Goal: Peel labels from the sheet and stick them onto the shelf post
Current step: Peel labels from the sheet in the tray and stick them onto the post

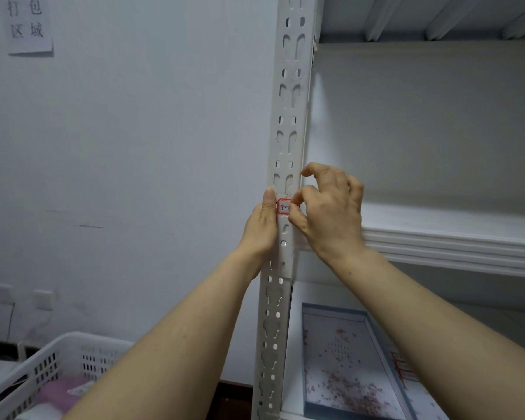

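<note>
Forearms rise to the shelf post (pixel 288 116), whose front face carries the red-edged label (pixel 283 206). The right hand (pixel 328 213) pinches the label's right edge. The left hand (pixel 262 225) lays a straight thumb along the post's left edge, its fingers hidden. The label looks thin, limp and sticky, so it is best held by its edges.

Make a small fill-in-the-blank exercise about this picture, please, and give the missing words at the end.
1. The label on the shelf post has a ____ border.
2. The left hand lies against the post with its ____ pointing up.
3. The right hand pinches the edge of the ____.
4. The slotted plastic basket at the lower left is ____ in colour.

Missing words: red; thumb; label; white.
</note>
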### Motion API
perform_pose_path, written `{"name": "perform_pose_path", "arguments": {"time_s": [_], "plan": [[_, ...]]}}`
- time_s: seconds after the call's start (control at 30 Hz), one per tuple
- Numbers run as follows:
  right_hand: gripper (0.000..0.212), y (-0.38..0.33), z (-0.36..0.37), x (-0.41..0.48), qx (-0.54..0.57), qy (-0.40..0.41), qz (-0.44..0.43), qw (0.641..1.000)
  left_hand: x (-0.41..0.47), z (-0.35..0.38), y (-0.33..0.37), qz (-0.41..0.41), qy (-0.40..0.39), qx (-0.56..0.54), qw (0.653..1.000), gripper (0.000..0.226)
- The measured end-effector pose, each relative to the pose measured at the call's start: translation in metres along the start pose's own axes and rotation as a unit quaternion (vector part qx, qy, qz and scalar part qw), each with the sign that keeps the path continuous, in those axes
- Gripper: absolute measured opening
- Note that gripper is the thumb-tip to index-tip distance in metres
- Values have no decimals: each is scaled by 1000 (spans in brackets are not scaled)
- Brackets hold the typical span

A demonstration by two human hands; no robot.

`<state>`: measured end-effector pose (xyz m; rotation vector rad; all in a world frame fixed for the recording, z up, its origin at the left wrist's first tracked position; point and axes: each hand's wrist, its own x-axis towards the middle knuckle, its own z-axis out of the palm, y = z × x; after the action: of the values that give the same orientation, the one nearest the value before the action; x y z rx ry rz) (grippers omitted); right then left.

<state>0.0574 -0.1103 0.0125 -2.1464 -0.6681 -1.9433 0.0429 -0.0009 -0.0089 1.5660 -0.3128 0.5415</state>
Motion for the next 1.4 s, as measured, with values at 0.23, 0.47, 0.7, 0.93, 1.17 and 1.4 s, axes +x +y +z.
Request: {"name": "perform_pose_path", "arguments": {"time_s": [0.23,0.47,0.7,0.93,1.17,1.4], "plan": [[8,1,1,-1,0,-8,-13,1000,2,0,-3,2,-1,-5,1000,55],[15,4,-2,-8,19,-6,-1,1000,2,1,-3,7,9,6,1000,53],[20,15,-12,-13,75,-15,37,996,1,2,-2,-8,15,14,1000,54],[12,12,-5,-8,48,-1,-21,999,4,0,-6,-34,21,16,999,59],[5,9,-5,2,-20,22,-75,997,4,-1,-6,-2,13,19,1000,56],[19,2,-5,11,-67,-16,-134,989,3,0,-5,10,16,18,1000,61]]}}
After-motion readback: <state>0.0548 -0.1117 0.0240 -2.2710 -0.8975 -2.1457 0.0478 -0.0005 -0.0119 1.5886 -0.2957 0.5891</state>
